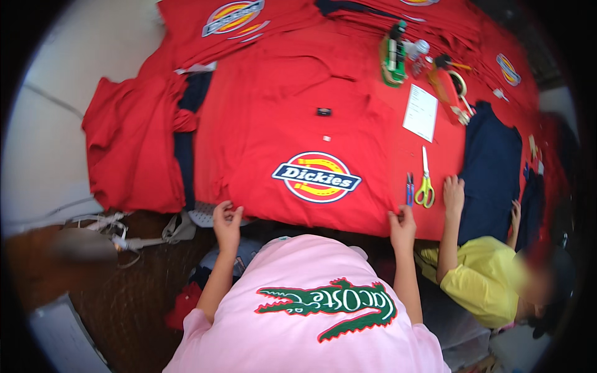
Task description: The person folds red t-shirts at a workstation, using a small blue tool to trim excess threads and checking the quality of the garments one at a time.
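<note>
A red T-shirt (261, 143) with an oval logo patch on its front lies spread flat before me, its neck toward the far side. My left hand (227, 225) is closed on the shirt's near left corner. At the near right corner, my right hand (403, 231) pinches the edge between thumb and fingers. Just right of that hand lie small blue thread snips (410, 189) and yellow-handled scissors (425, 189). A printed white sheet (420, 112) rests farther off.
Folded red shirts (140, 143) hang over the table's left side. Two tape dispensers, one green (393, 59) and one red (449, 90), stand at the far right. A co-worker in a yellow top (488, 283) handles dark navy cloth (490, 168) on my right. White cables (118, 233) lie below left.
</note>
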Demonstrator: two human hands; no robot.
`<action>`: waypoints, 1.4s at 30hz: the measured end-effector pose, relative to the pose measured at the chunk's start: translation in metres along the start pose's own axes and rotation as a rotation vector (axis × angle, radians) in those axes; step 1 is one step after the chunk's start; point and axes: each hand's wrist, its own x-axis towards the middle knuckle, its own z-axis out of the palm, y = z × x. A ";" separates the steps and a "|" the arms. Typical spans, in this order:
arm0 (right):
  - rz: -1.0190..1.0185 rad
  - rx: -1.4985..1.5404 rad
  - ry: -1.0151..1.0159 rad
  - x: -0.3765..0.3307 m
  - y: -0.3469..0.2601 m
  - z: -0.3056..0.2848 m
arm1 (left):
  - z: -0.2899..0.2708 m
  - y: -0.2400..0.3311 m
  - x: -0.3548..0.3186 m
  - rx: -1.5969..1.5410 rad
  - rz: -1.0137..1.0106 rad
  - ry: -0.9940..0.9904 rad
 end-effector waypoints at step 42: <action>-0.769 0.036 -1.196 -0.328 -0.361 0.271 | -0.453 -0.081 -0.460 -0.830 -0.164 0.923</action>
